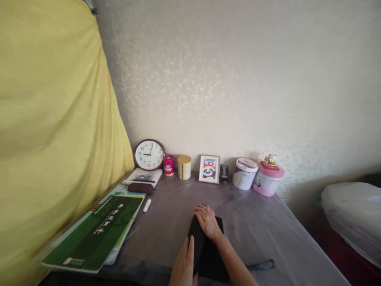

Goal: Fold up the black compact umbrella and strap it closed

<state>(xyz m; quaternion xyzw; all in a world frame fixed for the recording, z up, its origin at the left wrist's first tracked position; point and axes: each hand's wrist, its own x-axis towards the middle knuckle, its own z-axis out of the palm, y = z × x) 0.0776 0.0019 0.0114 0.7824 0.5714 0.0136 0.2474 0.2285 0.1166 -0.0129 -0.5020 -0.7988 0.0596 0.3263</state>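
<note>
A flat black folded item point(212, 258) lies at the front middle of the table; whether it is cloth or a cover I cannot tell. My right hand point(206, 222) rests palm down across its far part, fingers stretched toward the far left corner. Along the near left edge, my left hand point(185, 260) grips the item, its fingers straight and close together, with the thumb partly hidden low down. Part of the item is covered by my right hand and forearm.
Left stand green-covered books point(110, 230), a brown case point(140, 187) and a small white object point(147, 205). Along the wall are a clock point(149, 155), pink tin point(168, 165), yellow-lidded can point(184, 168), panda picture frame point(209, 169) and two tubs point(244, 174). A dark strap point(262, 265) lies right.
</note>
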